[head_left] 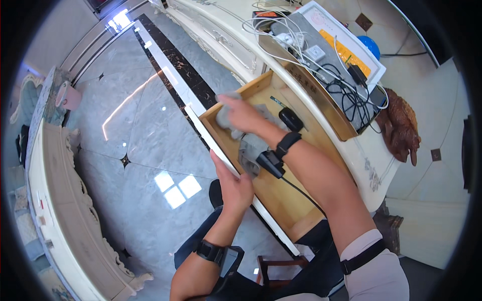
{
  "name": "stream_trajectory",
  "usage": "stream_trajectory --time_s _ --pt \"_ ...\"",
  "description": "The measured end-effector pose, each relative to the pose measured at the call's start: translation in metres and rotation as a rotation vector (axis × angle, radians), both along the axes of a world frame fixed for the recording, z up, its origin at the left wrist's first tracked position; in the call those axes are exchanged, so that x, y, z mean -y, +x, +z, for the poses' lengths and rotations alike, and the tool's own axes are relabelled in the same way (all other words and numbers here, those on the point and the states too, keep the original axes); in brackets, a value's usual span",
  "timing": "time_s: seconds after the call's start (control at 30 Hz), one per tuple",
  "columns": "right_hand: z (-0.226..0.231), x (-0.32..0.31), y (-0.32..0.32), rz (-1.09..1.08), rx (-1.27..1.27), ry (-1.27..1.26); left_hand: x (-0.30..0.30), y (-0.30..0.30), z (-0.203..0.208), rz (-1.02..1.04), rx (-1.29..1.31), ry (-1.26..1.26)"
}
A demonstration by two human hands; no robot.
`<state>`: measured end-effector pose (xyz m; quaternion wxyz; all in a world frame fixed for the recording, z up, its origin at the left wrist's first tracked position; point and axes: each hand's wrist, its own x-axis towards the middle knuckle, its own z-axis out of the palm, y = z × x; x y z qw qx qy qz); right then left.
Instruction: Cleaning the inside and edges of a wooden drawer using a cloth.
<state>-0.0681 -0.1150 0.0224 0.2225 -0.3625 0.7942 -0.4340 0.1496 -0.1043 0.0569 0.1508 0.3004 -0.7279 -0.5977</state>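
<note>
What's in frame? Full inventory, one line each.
drawer: 1, light wood with white front, pulled open from the desk
grey cloth: 1, grey, inside the drawer under the right hand
computer mouse: 1, black, in the drawer near its back
desk: 1, cream white, upper right
cables: a tangle, white and black, on the desk top
carved figure: 1, brown, right of the desk
blue ball: 1, blue, top right
floor: grey marble tiles
left hand: 1, grips the drawer's white front edge
right hand: 1, pressed on the grey cloth
</note>
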Motion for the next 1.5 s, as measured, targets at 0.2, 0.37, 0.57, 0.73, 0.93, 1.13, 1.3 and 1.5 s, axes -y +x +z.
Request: stream_trajectory --time_s 0.2,0.37,0.57,0.73,0.93,1.13,1.3,1.5 --pt "0.048 0.020 0.051 0.158 -0.019 0.180 0.004 -0.002 0.005 0.025 -0.015 0.120" --pt "0.043 -0.027 0.065 0.301 -0.073 0.219 0.006 0.001 0.003 0.011 -0.002 0.121" --pt "0.065 -0.026 0.067 0.312 -0.122 0.442 0.004 0.000 0.007 0.013 0.000 0.107" --pt "0.044 0.012 0.030 0.349 -0.257 0.260 0.003 -0.001 0.012 0.008 0.025 0.199" --pt "0.040 0.009 0.046 0.319 -0.077 0.300 0.007 -0.001 0.013 0.006 0.024 0.177" --pt "0.065 -0.036 0.051 0.449 -0.128 0.311 0.009 0.001 0.011 -0.001 -0.028 0.270" --pt "0.050 0.000 0.022 0.281 -0.346 -0.057 0.002 -0.005 0.027 0.026 0.009 0.293" --pt "0.013 0.047 0.027 -0.002 -0.015 -0.248 0.006 -0.002 0.026 -0.020 0.038 0.292"
